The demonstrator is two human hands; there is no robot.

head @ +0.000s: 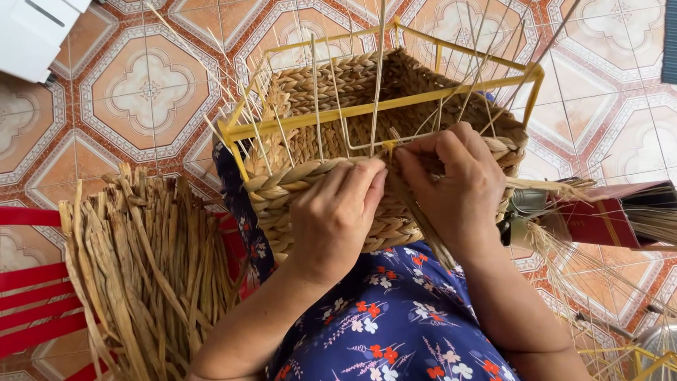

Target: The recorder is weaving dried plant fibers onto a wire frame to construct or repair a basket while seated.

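On my head camera I read the following. A half-woven basket [331,183] of braided straw rests on my lap, tilted away from me, just above the blue flowered cloth [395,317]. A yellow wire frame [381,106] encloses its upper part, and thin pale upright stakes [379,77] rise through the weave and past the frame.

Left hand [337,212]: laid over the near wall of the basket, fingers curled down onto the top braid [296,176], thumb tip at the rim. It is closed against the braid, pressing it; I cannot tell whether a separate strand is pinched beneath the fingers.

Right hand [455,187]: just beside the left, nearly touching it at the fingertips. Fingers are bent and closed on a flat straw strand [423,219], which runs diagonally down from the rim toward my lap.

Surroundings: a thick bundle of dried straw strips [141,275] lies to my left on a red slatted chair [32,296]. To my right, a red-sleeved bundle [606,215] of fine fibres lies on the patterned tile floor [148,92].
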